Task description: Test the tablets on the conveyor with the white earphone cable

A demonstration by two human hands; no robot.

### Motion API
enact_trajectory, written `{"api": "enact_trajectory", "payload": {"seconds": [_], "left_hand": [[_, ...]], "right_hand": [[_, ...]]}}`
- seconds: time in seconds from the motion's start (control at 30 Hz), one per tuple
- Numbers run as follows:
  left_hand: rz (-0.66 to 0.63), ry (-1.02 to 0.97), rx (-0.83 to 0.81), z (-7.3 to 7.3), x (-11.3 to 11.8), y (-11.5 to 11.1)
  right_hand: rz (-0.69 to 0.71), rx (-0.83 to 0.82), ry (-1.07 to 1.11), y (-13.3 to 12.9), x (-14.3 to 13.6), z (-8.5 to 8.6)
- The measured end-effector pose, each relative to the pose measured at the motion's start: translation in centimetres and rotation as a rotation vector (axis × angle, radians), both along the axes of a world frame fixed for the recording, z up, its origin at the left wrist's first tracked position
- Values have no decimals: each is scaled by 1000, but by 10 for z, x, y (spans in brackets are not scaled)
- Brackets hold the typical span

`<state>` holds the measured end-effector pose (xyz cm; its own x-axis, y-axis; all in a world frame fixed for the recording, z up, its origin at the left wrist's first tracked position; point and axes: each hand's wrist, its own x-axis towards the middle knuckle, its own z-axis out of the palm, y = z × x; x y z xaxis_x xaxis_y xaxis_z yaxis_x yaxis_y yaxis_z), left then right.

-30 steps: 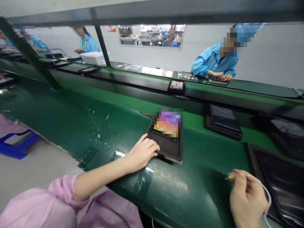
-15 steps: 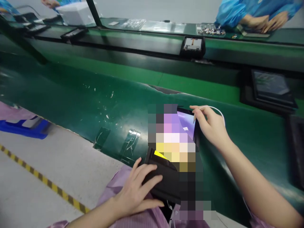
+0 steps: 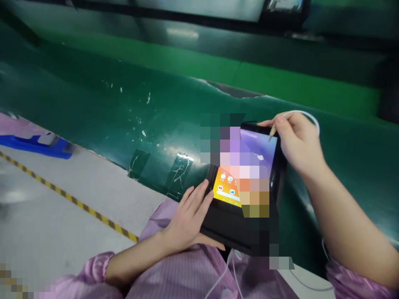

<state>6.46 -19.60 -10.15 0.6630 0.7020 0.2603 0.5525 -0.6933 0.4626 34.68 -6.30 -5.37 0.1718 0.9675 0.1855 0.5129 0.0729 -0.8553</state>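
A tablet (image 3: 226, 189) with a lit screen of orange and purple and small app icons sits in a black frame (image 3: 230, 224) at the bench's near edge. Pixelated blocks hide part of it. My left hand (image 3: 190, 216) rests along the frame's left side, fingers stretched out over its edge, thumb near the lower edge. Above the screen's upper right corner, my right hand (image 3: 296, 139) pinches a thin pen-like tip (image 3: 272, 131) pointing down at the screen. A white cable (image 3: 305, 115) loops over that hand.
The green bench (image 3: 93, 108) has torn spots and clear tape pieces near its front edge. A black tray (image 3: 288, 16) lies beyond at the top. White cables (image 3: 232, 265) hang below the frame. A blue stool (image 3: 37, 145) stands at the left.
The view has tilted down, so the co-workers' hands have left it. My left hand has moved off the lower frame to its left edge, and more of the lit screen shows.
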Motion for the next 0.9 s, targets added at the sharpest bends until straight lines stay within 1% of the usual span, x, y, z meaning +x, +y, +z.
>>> {"api": "enact_trajectory", "payload": {"seconds": [0.13,0.2,0.27,0.33,0.4,0.47,0.53,0.6,0.73,0.8,0.9], "left_hand": [[-30,6,-73,1,-4,2],[-45,-10,-106,4,-7,5],[-66,-16,-116,10,-10,9],[-105,7,-96,16,-9,15],[-173,46,-49,21,-6,22],[-258,96,15,25,0,31],[-307,134,75,27,6,43],[-273,154,93,28,13,55],[-87,105,33,32,21,74],[-58,73,22,34,22,77],[-68,77,17,36,21,75]], "right_hand": [[-1,53,83,-4,1,-2],[-56,133,113,-13,3,-4],[-155,267,133,-26,6,-8],[-257,402,132,-39,11,-15],[-329,469,107,-50,19,-25],[-364,520,113,-55,28,-36],[-381,589,150,-55,38,-46],[-387,646,198,-53,45,-51],[-378,650,273,-51,48,-51],[-373,642,277,-51,46,-50],[-370,618,264,-53,43,-47]]}}
